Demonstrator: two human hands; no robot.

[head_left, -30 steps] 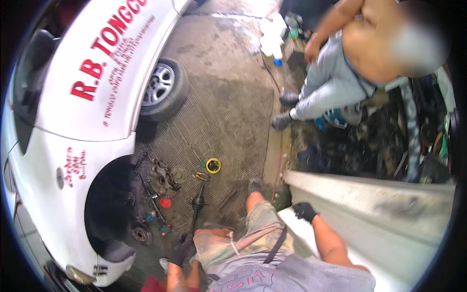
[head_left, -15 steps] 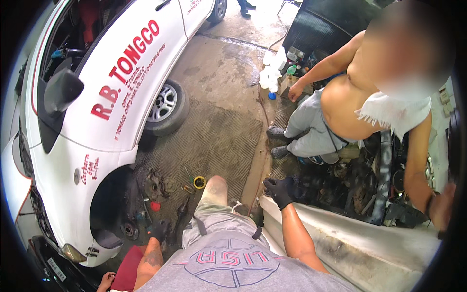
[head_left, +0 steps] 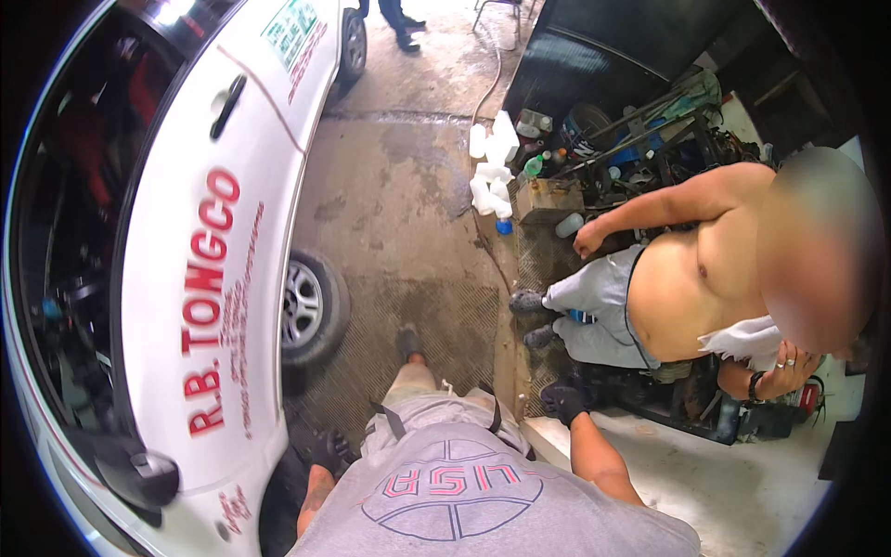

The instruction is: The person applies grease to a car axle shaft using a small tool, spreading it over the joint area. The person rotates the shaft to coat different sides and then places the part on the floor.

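My left hand (head_left: 331,452), in a black glove, hangs low beside the white car's (head_left: 172,306) front wheel arch. Its fingers are apart and no held thing shows. My right hand (head_left: 563,401), gloved in black too, is at my right side near a pale ledge or panel (head_left: 650,432). Those fingers are loosely bent and appear to hold nothing. The car's front wheel (head_left: 311,306) sticks out from under its side, ahead of my left hand. My foot (head_left: 409,342) is stepping onto the ribbed mat (head_left: 436,316).
A co-worker (head_left: 696,269) in grey trousers stands to the right, one hand near a white towel. White jugs (head_left: 494,158), a box (head_left: 548,201) and bottles (head_left: 534,165) crowd the floor edge ahead. A hose (head_left: 489,84) runs along the concrete. Another person's legs (head_left: 390,19) show far off.
My view has turned and moved forward along the car; the loose parts on the floor have left sight. The co-worker's hand has come up to the towel. Both my hands stay low.
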